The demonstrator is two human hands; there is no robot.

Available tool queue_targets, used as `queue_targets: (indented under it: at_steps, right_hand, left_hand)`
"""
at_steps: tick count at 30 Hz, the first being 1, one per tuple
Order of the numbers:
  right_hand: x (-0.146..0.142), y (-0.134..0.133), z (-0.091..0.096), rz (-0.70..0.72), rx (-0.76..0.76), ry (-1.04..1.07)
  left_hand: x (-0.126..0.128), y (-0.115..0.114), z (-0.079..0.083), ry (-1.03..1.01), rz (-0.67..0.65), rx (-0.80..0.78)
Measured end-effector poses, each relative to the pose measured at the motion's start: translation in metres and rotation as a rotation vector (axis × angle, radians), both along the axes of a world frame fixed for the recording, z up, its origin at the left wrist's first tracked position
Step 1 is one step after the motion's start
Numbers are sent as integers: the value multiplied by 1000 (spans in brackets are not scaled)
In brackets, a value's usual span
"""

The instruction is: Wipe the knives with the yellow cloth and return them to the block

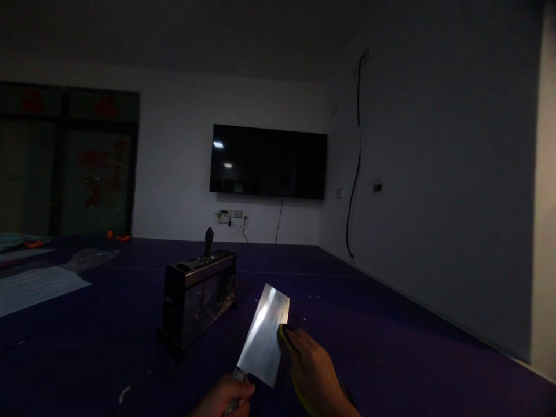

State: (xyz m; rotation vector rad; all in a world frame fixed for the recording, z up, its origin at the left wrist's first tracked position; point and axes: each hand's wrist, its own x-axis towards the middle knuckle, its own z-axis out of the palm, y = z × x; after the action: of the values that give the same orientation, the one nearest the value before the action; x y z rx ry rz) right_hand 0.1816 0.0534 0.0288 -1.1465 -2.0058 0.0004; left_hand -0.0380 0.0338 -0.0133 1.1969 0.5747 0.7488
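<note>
My left hand [228, 397] is closed round the handle of a cleaver [266, 336], whose broad shiny blade tilts up and away from me. My right hand [315, 368] has its fingers bent over a yellow and dark cloth [299, 382], which it presses against the blade's right edge. Left of the blade a dark knife block [208, 298] stands upright on the purple surface. One black handle [209, 242] sticks up out of its top. Part of the cloth is hidden under my right hand.
White paper sheets [39, 288] and a crumpled clear plastic bag [91, 259] lie on the purple table [391, 336] at the left. Small orange items [119, 236] sit at its far edge. A television [268, 162] hangs on the back wall, and a black cable [358, 162] dangles at the right.
</note>
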Motion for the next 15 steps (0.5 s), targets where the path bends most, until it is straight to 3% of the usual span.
queue_targets:
  at_steps: [5,15]
  right_hand:
    - [-3,-2,1,63,-17,-64]
    - [0,-3,1,-33,13,-1]
  left_hand:
    - [2,7,-4,-26,-23,-4]
    - [7,18,-17,7,-5,-15]
